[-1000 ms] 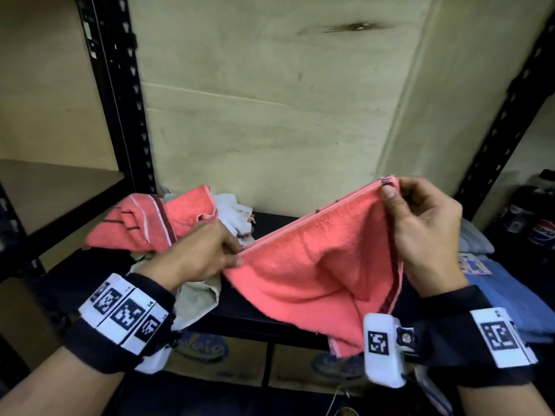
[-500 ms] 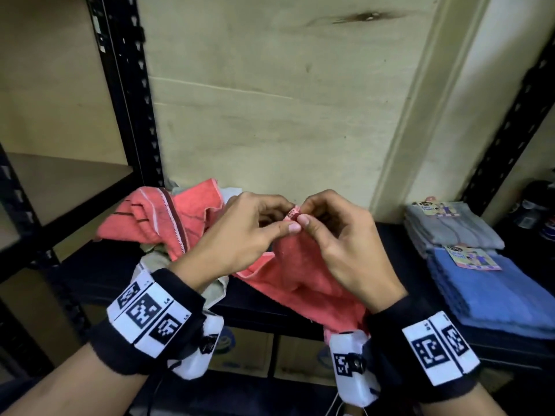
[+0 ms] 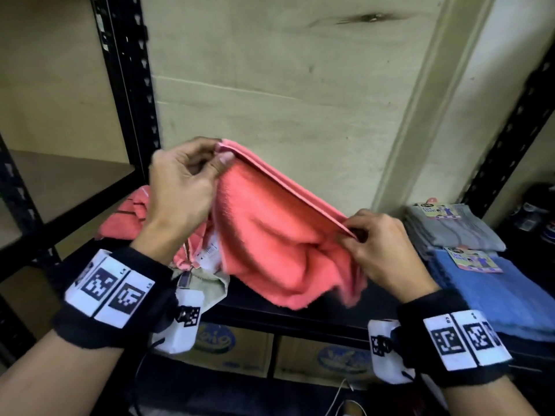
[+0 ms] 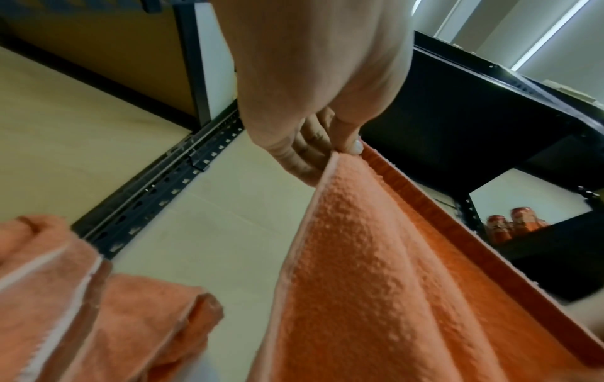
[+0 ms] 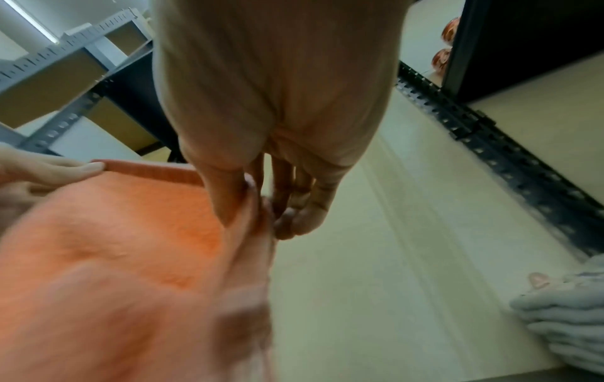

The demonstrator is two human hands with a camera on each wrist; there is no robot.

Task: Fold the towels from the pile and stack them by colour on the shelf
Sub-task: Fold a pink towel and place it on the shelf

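Both hands pinch the coral towel (image 3: 270, 241) by its top hem: left hand (image 3: 183, 181) high at left corner, right hand (image 3: 381, 250) lower right. Towel hangs above shelf (image 3: 300, 318) front, pile (image 3: 126, 223) far left.

Both hands — left hand (image 3: 180, 187), right hand (image 3: 381, 253) — have parted, stretching the pink towel (image 3: 279, 241) edge taut

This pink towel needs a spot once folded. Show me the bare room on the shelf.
Bare black shelf shows in the middle, under the held pink towel, between the unfolded pile on the left and the blue stack on the right. The right end is crowded: the grey stack sits behind the blue one.
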